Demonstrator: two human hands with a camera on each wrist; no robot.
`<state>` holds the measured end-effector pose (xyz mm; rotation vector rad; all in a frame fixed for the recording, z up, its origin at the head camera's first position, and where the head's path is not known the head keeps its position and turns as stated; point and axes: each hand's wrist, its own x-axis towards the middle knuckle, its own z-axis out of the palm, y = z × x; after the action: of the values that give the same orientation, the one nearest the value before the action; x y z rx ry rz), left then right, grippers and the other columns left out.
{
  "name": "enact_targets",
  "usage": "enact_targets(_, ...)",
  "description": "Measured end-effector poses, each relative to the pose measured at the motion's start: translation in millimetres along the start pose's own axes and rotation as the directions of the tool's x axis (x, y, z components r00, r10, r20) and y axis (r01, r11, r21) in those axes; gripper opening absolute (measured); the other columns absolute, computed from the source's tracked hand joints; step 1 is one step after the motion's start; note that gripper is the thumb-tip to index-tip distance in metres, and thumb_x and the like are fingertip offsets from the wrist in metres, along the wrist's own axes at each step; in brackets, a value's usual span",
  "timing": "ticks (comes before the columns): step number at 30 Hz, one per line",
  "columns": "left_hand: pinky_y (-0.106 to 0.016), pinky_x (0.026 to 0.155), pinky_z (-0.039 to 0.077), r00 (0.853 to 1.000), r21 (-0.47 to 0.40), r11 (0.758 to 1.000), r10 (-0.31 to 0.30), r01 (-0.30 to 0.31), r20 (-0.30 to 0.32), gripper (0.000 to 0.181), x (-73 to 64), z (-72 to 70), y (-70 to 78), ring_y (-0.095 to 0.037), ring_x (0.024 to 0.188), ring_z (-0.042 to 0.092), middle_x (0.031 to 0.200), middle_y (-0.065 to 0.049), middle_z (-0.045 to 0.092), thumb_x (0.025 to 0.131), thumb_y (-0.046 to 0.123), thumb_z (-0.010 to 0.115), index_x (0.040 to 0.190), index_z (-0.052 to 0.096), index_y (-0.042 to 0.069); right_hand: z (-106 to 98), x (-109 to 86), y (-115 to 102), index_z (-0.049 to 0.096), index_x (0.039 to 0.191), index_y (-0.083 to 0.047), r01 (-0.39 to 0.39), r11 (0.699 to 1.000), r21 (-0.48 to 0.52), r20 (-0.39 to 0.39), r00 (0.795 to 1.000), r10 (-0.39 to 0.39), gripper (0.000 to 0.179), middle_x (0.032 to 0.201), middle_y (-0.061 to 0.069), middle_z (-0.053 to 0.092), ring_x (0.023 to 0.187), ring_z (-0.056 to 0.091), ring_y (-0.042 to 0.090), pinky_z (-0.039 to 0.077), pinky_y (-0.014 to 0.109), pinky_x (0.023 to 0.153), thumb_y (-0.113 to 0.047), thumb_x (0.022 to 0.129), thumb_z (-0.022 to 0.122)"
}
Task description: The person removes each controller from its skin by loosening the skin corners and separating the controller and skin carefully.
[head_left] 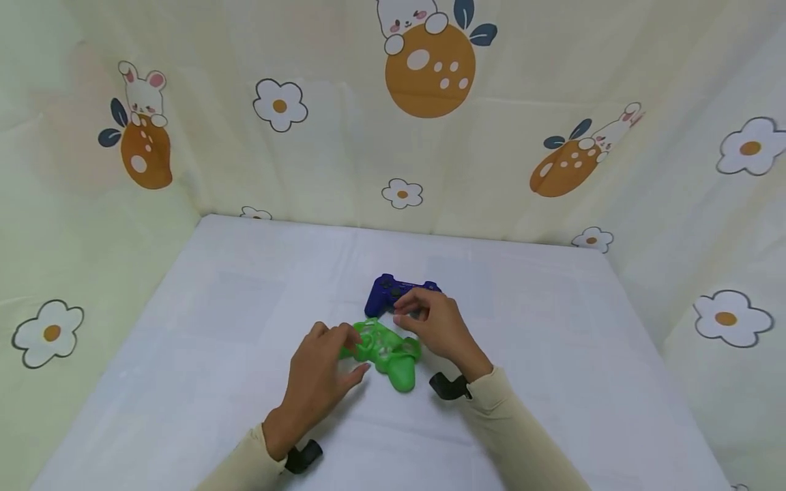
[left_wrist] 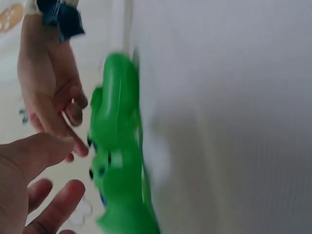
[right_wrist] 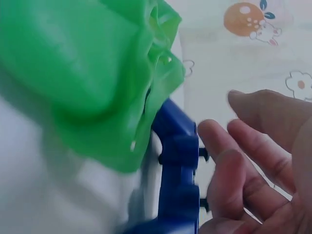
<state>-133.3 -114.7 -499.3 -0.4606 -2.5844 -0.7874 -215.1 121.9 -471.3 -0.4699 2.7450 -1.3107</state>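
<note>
A green silicone controller cover (head_left: 400,368), soft and wrinkled, lies on the white table in the head view. Just behind it sits a dark blue game controller (head_left: 382,294), its right part hidden by my right hand (head_left: 439,331). That hand hovers over the controller with loosely bent fingers and nothing between them; in the right wrist view its fingertips hang beside the thumbsticks of the blue controller (right_wrist: 178,161). My left hand (head_left: 316,372) is at the left end of the cover, thumb and fingers spread apart. The left wrist view shows a gap between them and the cover (left_wrist: 119,126).
The white-clothed table (head_left: 540,354) reaches out on both sides of the hands. Behind and beside it hangs a cream curtain (head_left: 344,157) printed with rabbits, oranges and flowers. A black wrist camera (head_left: 451,387) sits on the right wrist, another (head_left: 303,457) on the left.
</note>
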Motion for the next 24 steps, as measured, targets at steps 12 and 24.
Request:
enact_targets(12,-0.023,0.056,0.046,0.998,0.057,0.998,-0.029,0.027,0.047,0.055,-2.4,28.0,41.8,-0.011,0.077,0.058,0.071,0.009,0.066,0.070,0.039,0.101,0.103,0.061,0.020,-9,-27.6,27,0.079,0.106,-0.020,-0.064,0.995,-0.071,0.053,0.996,0.067,0.012,0.101,-0.003,0.081,0.065,0.053,0.014,0.043,0.027,0.059,-0.016,0.095,0.079)
enact_targets(24,-0.033,0.051,0.051,0.997,0.165,0.986,-0.045,0.034,0.065,0.066,-0.5,43.8,56.9,-0.018,0.073,0.061,0.079,-0.003,0.065,0.068,0.051,0.099,0.107,0.057,0.018,-6,-32.8,35,0.078,0.105,-0.016,-0.057,0.998,0.015,0.121,0.991,0.055,0.011,0.093,-0.001,0.081,0.081,0.071,0.008,0.050,0.024,0.068,-0.011,0.095,0.078)
